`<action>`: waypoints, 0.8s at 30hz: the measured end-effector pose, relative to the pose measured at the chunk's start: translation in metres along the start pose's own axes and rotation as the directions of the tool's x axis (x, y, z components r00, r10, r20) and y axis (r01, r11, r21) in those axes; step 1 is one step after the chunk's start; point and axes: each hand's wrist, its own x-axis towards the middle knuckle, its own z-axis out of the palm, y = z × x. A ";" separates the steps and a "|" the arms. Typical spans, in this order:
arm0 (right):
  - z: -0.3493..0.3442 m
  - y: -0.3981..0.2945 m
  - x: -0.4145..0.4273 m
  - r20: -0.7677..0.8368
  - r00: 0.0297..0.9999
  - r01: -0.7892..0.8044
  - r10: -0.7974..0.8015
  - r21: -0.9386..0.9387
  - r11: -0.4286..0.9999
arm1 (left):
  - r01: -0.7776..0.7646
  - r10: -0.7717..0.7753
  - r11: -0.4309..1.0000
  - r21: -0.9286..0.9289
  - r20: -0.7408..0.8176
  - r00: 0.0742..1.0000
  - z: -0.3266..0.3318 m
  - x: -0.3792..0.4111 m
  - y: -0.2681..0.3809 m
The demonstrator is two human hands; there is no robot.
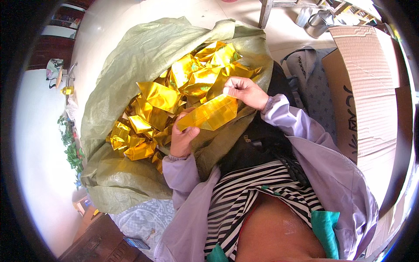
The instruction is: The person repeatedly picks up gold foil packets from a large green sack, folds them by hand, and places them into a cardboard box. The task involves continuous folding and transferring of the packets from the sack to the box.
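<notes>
A flat folded piece of gold foil paper is held between my two hands. My left hand grips its lower left end, thumb in front and fingers behind. At its upper right corner, my right hand pinches the edge between thumb and fingers. Behind and beneath it, many folded gold foil paper pieces lie heaped in a wide-mouthed, olive-green woven plastic sack. The sack is spread over and in front of my lap.
A cardboard box stands at the right, beside a dark patterned cloth. A metal kettle and a wooden stool leg are at the upper right. A phone rests on patterned fabric at the lower left.
</notes>
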 end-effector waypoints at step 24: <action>-0.007 -0.006 -0.012 0.223 0.965 -0.251 0.139 0.631 0.734 | 0.088 -0.093 0.898 -0.431 0.009 0.996 0.006 -0.001 -0.021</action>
